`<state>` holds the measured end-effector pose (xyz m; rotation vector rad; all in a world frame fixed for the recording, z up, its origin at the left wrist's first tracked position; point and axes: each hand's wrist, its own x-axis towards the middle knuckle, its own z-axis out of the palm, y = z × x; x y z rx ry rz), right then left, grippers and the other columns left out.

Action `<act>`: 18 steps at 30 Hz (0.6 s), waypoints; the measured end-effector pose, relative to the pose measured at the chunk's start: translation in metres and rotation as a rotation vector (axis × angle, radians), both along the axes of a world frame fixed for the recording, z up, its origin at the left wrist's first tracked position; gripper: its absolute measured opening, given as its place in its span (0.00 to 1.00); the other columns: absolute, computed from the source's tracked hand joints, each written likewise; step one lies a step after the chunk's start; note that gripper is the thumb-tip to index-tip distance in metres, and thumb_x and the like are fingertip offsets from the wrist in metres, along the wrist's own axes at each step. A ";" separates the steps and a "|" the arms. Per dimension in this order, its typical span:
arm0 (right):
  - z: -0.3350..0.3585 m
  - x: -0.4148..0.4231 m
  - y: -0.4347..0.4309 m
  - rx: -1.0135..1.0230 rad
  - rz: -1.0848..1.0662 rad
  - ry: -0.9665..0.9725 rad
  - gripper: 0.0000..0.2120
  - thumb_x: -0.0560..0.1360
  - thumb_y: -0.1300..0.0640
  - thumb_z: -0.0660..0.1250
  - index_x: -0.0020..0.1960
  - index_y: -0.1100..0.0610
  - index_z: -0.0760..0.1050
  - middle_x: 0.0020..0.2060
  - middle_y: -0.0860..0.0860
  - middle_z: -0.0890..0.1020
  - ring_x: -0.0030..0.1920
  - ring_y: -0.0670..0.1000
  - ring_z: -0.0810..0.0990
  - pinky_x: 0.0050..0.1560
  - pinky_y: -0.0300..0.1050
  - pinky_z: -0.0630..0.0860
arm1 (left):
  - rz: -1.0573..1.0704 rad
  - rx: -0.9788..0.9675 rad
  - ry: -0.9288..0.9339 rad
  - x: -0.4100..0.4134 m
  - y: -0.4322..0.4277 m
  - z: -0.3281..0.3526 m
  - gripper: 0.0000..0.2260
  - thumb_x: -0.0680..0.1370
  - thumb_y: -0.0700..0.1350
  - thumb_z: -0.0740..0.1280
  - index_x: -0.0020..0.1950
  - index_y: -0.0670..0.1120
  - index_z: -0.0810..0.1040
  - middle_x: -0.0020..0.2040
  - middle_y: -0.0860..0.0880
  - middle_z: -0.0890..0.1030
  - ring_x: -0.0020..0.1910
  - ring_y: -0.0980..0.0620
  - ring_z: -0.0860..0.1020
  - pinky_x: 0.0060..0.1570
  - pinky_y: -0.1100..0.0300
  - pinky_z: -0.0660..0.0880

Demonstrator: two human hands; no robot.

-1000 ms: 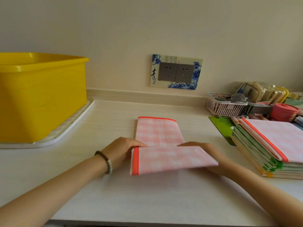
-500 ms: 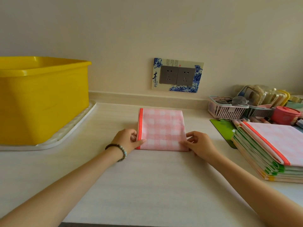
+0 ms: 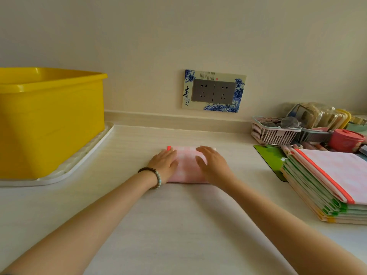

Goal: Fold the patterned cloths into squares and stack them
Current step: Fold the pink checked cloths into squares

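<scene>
While the left hand point(image 3: 165, 162) and right hand point(image 3: 211, 165) press flat and open-palmed, grasping nothing, on the folded pink checked cloth point(image 3: 187, 167), bare countertop point(image 3: 178, 225) surrounds its edges.

Bare forearms without sleeves; on the left wrist, a beaded bracelet point(image 3: 154, 176), dark beads and pale greenish ones

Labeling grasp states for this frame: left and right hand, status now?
Left hand: open, palm flat on the pink checked cloth, gripping nothing.
Right hand: open, fingers spread, pressing flat on the same cloth.
</scene>
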<state>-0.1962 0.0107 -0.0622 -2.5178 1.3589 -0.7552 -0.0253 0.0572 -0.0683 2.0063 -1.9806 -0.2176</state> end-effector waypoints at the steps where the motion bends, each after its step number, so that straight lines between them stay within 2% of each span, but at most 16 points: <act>1: -0.001 0.010 -0.001 0.018 0.012 0.055 0.21 0.81 0.53 0.54 0.73 0.55 0.63 0.73 0.52 0.64 0.73 0.51 0.60 0.72 0.44 0.56 | -0.002 0.049 -0.037 -0.002 -0.004 -0.003 0.22 0.83 0.46 0.49 0.77 0.44 0.51 0.78 0.46 0.49 0.77 0.50 0.48 0.74 0.56 0.48; 4: -0.009 0.033 -0.006 0.078 0.027 0.186 0.23 0.82 0.55 0.49 0.76 0.56 0.56 0.76 0.51 0.56 0.76 0.50 0.52 0.75 0.48 0.48 | 0.011 0.107 -0.108 -0.006 -0.010 -0.010 0.23 0.83 0.48 0.46 0.77 0.44 0.51 0.78 0.47 0.50 0.76 0.51 0.48 0.74 0.54 0.49; 9: -0.019 0.039 -0.010 0.130 0.055 0.394 0.24 0.83 0.53 0.44 0.77 0.58 0.48 0.77 0.51 0.49 0.77 0.50 0.47 0.74 0.50 0.42 | 0.018 0.153 -0.192 -0.005 -0.014 -0.014 0.24 0.83 0.50 0.45 0.77 0.44 0.47 0.78 0.48 0.47 0.77 0.52 0.46 0.74 0.54 0.47; 13: -0.022 0.024 -0.017 0.151 0.086 0.416 0.25 0.82 0.49 0.42 0.77 0.57 0.46 0.77 0.51 0.47 0.77 0.48 0.45 0.76 0.47 0.42 | 0.004 0.144 -0.194 -0.003 -0.013 -0.012 0.24 0.82 0.52 0.47 0.77 0.46 0.48 0.78 0.49 0.48 0.77 0.52 0.46 0.74 0.56 0.46; 18: -0.019 -0.013 -0.030 0.204 -0.035 0.431 0.29 0.81 0.43 0.43 0.77 0.55 0.44 0.77 0.51 0.46 0.77 0.48 0.44 0.75 0.45 0.42 | -0.006 0.175 -0.214 -0.003 -0.011 -0.003 0.24 0.82 0.53 0.48 0.77 0.46 0.52 0.78 0.49 0.52 0.76 0.51 0.50 0.74 0.55 0.50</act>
